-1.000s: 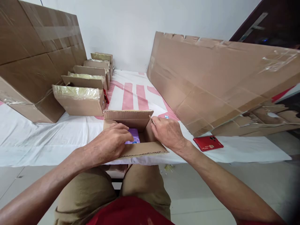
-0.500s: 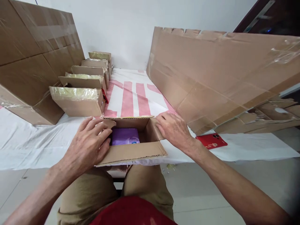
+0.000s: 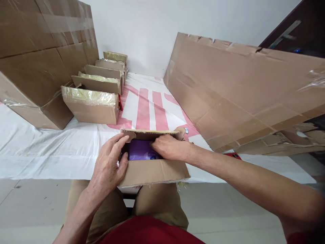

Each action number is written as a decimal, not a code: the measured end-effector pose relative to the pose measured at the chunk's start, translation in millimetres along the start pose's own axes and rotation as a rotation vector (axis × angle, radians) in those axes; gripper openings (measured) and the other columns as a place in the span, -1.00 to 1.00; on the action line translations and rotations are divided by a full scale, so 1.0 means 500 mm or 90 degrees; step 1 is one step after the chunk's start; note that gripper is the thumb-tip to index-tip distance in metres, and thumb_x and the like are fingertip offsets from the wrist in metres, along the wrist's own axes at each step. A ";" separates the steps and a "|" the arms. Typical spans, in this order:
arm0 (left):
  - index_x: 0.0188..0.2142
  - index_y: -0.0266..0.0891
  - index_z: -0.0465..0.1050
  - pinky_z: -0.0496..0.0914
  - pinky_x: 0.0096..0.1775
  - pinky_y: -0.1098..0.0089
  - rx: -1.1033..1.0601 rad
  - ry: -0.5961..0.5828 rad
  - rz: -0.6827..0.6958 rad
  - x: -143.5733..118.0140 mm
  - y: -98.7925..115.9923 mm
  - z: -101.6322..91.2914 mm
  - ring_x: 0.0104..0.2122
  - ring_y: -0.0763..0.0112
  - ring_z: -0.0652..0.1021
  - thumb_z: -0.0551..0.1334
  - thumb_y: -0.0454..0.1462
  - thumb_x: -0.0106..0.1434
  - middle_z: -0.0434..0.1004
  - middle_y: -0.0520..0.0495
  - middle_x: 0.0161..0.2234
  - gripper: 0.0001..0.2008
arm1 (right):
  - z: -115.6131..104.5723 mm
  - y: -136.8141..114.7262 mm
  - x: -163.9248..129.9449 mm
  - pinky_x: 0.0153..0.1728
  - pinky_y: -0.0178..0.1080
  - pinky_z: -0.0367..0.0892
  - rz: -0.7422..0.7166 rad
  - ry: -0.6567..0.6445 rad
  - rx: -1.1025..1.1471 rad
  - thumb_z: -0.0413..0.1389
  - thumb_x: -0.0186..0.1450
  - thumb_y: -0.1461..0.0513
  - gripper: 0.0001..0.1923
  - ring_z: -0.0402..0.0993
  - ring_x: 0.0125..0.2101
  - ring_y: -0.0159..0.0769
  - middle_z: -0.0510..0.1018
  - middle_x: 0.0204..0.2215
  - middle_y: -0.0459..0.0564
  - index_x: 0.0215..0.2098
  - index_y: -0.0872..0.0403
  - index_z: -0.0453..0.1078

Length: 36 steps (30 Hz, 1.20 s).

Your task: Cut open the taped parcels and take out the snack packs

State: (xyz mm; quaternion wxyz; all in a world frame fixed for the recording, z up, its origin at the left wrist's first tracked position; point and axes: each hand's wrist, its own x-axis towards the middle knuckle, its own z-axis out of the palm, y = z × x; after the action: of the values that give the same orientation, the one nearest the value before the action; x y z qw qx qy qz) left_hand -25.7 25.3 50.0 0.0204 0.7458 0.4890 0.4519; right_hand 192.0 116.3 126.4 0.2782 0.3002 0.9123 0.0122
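The left hand (image 3: 108, 167) lies flat and spread against the left side of a small corrugated cardboard box (image 3: 154, 173), holding nothing. The right hand (image 3: 166, 149) reaches over the open top, fingers loosely flat on a smooth purple packet (image 3: 139, 150) inside; its print is too small to read. The box sits at the near edge of a white cloth (image 3: 50, 152) with pink stripes. Behind stand taped cartons (image 3: 92, 108). A red phone (image 3: 232, 155) is mostly hidden by the forearm
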 end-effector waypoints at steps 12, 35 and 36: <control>0.36 -0.09 0.22 0.50 0.19 0.07 -0.037 0.058 -0.013 -0.012 -0.009 0.017 0.26 0.14 0.49 0.14 -0.47 0.37 0.46 -0.27 0.24 -0.39 | 0.027 0.002 0.013 -0.29 -0.21 0.23 0.062 -0.023 0.044 0.04 0.39 0.46 -0.72 0.59 -0.30 -0.15 0.70 -0.25 0.21 -0.19 0.21 0.61; 0.42 -0.09 0.16 0.47 0.20 0.12 -0.075 0.116 -0.055 -0.024 -0.010 0.039 0.23 0.18 0.51 0.17 -0.46 0.35 0.48 -0.25 0.22 -0.32 | -0.010 -0.040 -0.017 -0.40 -0.23 0.14 0.178 0.146 0.200 0.04 0.39 0.32 -0.79 0.52 -0.37 -0.22 0.70 -0.31 0.10 -0.18 0.15 0.54; 0.42 -0.10 0.16 0.48 0.19 0.10 -0.072 0.112 -0.066 -0.025 -0.010 0.039 0.22 0.16 0.53 0.17 -0.45 0.35 0.48 -0.26 0.22 -0.32 | -0.021 -0.049 -0.023 -0.39 -0.22 0.15 0.175 0.159 0.172 0.04 0.40 0.32 -0.79 0.54 -0.35 -0.19 0.70 -0.30 0.12 -0.15 0.15 0.54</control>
State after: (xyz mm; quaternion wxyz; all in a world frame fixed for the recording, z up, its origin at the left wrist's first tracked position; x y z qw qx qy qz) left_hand -16.9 26.5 28.0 0.0429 0.6744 0.5004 0.5412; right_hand 181.1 91.4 136.7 0.1163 0.4522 0.8836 -0.0355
